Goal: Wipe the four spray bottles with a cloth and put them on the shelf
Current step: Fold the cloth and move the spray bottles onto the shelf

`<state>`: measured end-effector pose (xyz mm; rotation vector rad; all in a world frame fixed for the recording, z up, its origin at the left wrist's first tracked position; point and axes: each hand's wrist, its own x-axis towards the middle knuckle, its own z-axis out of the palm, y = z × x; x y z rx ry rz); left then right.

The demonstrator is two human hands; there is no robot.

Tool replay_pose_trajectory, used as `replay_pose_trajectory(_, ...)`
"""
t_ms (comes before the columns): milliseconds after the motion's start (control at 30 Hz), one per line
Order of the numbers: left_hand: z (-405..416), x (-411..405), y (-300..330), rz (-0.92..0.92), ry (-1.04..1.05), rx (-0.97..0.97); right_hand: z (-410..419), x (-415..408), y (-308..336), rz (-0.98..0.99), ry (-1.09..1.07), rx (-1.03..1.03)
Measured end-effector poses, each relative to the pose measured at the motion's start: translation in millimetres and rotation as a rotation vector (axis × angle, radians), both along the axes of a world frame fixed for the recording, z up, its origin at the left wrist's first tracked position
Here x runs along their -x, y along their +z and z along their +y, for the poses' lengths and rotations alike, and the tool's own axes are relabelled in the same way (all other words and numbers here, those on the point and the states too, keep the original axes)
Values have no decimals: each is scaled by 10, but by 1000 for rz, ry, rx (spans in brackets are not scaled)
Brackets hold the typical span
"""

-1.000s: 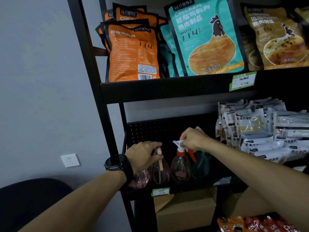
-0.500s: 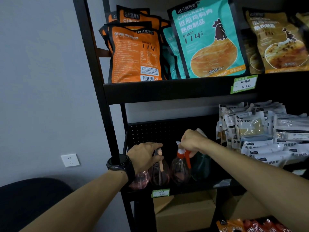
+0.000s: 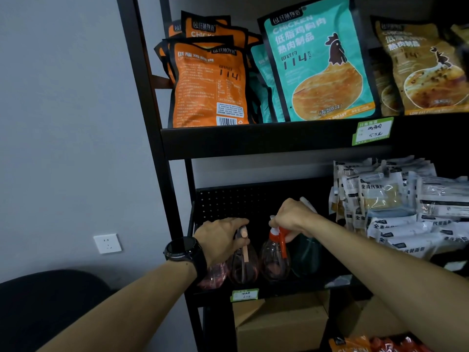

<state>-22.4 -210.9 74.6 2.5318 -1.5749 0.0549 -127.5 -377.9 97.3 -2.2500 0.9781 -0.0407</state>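
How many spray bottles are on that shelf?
4, in a row on the lower shelf: a pink bottle behind the left wrist, one under the left hand, a red-topped one under the right hand, and a green one rightmost.

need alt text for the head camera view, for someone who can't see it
Two bare hands rest on the spray heads of bottles lined up on a black shelf: the left hand on a pinkish bottle, the right hand over a red-topped bottle and a dark green bottle. Orange and teal snack bags stand on the shelf above.
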Motion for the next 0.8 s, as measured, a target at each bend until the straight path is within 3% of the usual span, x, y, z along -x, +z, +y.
replay_pose_trajectory(167,68,11,41,47,-23,43,-3,26,49,-38,13,-52)
replay_pose_trajectory(300,258,-82,107,77,-1,100,135,21,157,-167,49,372)
replay_pose_trajectory(400,419,-148,112,72,60,77,334,-43,164,-351,172,289)
replay_pose_trajectory(600,580,-215,-29,101,103,161,563,-174,3,-128,342,234)
replay_pose_trajectory(800,597,-197,-90,118,100,249,563,-243,-120,-210,247,51)
